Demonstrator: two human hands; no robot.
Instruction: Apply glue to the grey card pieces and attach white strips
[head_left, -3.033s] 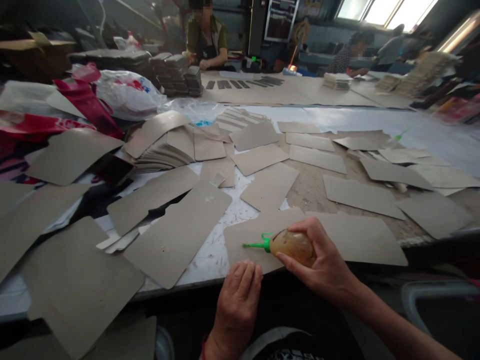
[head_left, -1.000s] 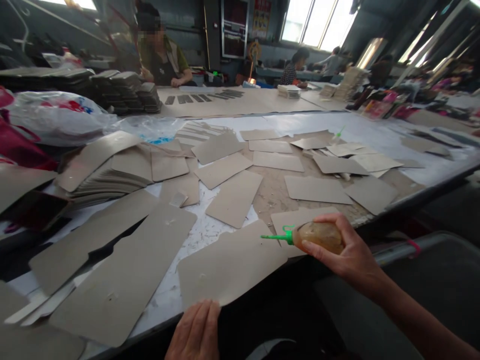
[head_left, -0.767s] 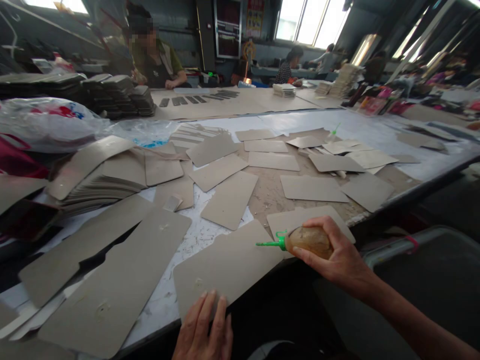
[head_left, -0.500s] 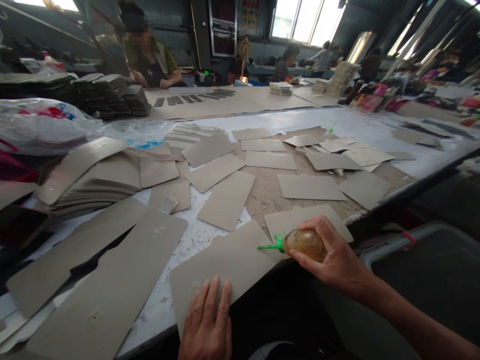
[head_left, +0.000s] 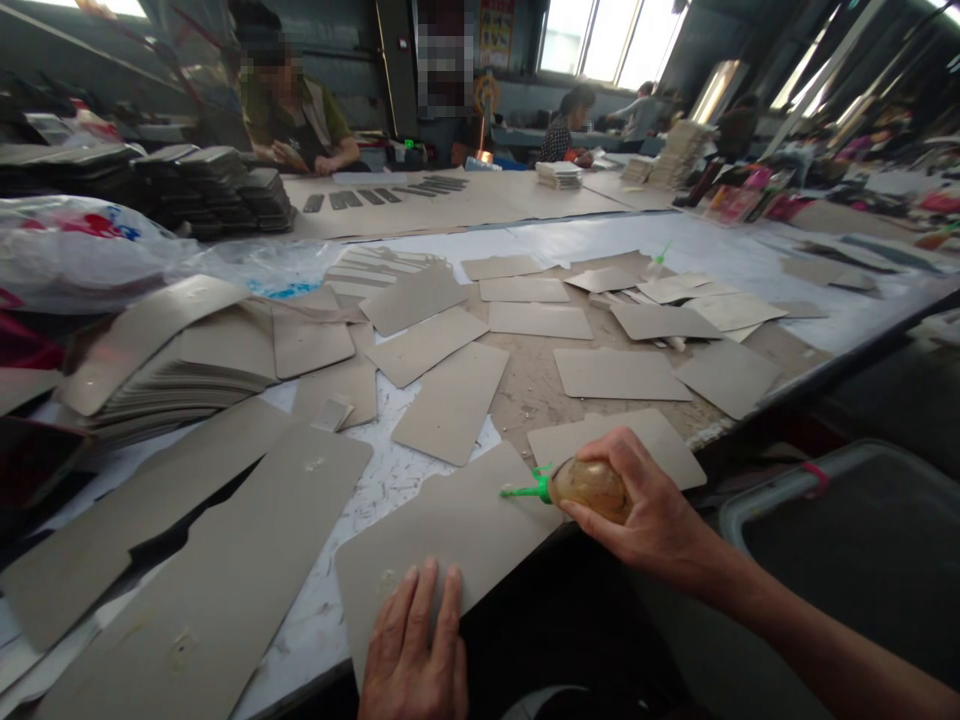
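My right hand (head_left: 651,515) grips a small glue bottle (head_left: 587,486) with amber glue and a green nozzle. The nozzle points left, just over the right edge of a grey cardboard sheet (head_left: 442,525) that lies at the table's near edge. My left hand (head_left: 417,655) lies flat with fingers together on the near corner of that same sheet, pressing it down. Another grey sheet (head_left: 600,440) lies under and behind the bottle.
Many grey cardboard sheets cover the table (head_left: 390,470), with a fanned stack (head_left: 172,385) at the left. Plastic bags (head_left: 90,250) sit far left. A dark bin (head_left: 847,540) stands at my right. A person (head_left: 292,110) works at the far side, others further back.
The view swung right, then settled. My left hand slid up onto the near sheet and pressed it flat. My right hand brought the glue bottle's nozzle down and left over the sheet's edge.
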